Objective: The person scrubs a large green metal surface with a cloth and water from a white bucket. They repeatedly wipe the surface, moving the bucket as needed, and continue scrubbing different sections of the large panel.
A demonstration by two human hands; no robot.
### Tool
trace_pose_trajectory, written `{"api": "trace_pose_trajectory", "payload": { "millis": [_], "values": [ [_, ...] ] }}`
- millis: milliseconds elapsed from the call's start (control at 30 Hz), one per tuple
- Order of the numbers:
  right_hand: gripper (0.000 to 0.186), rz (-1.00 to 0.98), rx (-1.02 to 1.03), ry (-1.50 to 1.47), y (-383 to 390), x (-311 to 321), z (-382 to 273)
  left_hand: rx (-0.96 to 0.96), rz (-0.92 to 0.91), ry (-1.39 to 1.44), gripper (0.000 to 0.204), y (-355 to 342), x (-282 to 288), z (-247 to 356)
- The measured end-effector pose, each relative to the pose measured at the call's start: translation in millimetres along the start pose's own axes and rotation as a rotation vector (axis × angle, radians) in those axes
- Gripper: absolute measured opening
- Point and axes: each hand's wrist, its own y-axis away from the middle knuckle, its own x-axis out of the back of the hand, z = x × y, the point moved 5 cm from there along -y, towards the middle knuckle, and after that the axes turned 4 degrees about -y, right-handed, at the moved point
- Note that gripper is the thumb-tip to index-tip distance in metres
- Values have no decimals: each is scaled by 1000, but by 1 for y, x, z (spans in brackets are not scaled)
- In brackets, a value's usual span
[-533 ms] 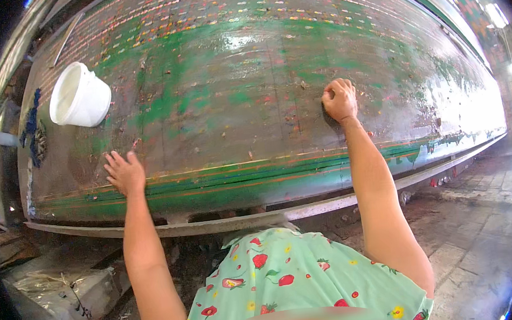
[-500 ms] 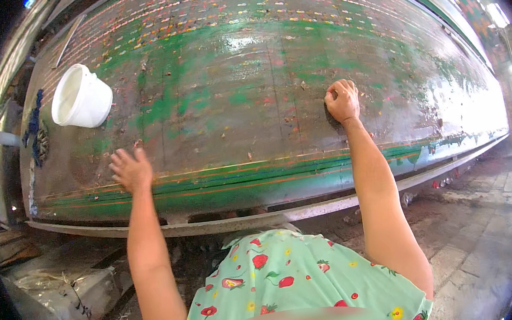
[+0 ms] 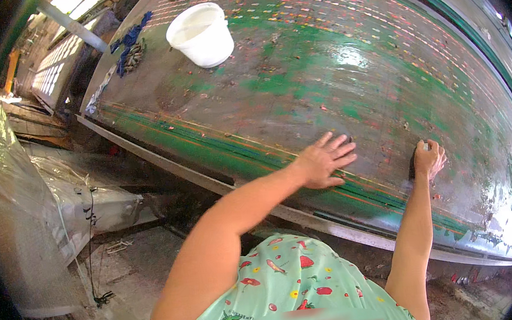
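Note:
My left hand (image 3: 325,162) is open with its fingers spread, over the near part of a long, wet, paint-stained table (image 3: 251,108). Whether its palm touches the surface I cannot tell. A small dark spot shows by its fingertips. Farther right, my right hand (image 3: 430,160) is closed, thumb and fingers curled together against the tabletop. A pale patch shows between them, too small to name. Small scraps and flecks lie scattered about both hands.
A white plastic bucket (image 3: 201,38) stands toward the far left of the table. Beside it lie a crumpled dark blue cloth (image 3: 131,39) and a small greyish heap (image 3: 135,56). A raised rail (image 3: 159,163) runs along the near edge. Plastic sheeting (image 3: 20,211) hangs at left.
My left hand has swung right across the table, closer to my right hand. The right hand stays closed on the surface. The whole view has turned, so the bucket appears farther right.

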Motion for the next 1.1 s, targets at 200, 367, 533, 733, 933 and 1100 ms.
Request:
{"api": "trace_pose_trajectory", "payload": {
  "millis": [200,367,533,733,933,1100],
  "values": [
    [21,-28,150,-16,33,-11,-53,319,39,-295,86,197,101,-203],
    [16,-20,326,-153,75,-31,-208,915,4,-438,76,376,170,-366],
    [25,-303,626,-414,157,-82,-457,994,138,-478,66,428,185,-434],
    [17,-408,994,-708,317,-90,-743,1007,291,-390,52,438,181,-449],
    [29,-719,1397,-614,401,-49,-755,817,460,-441,47,458,181,-468],
    [16,-403,907,-759,277,-33,-488,876,383,-440,46,466,172,-474]
  ]
}}
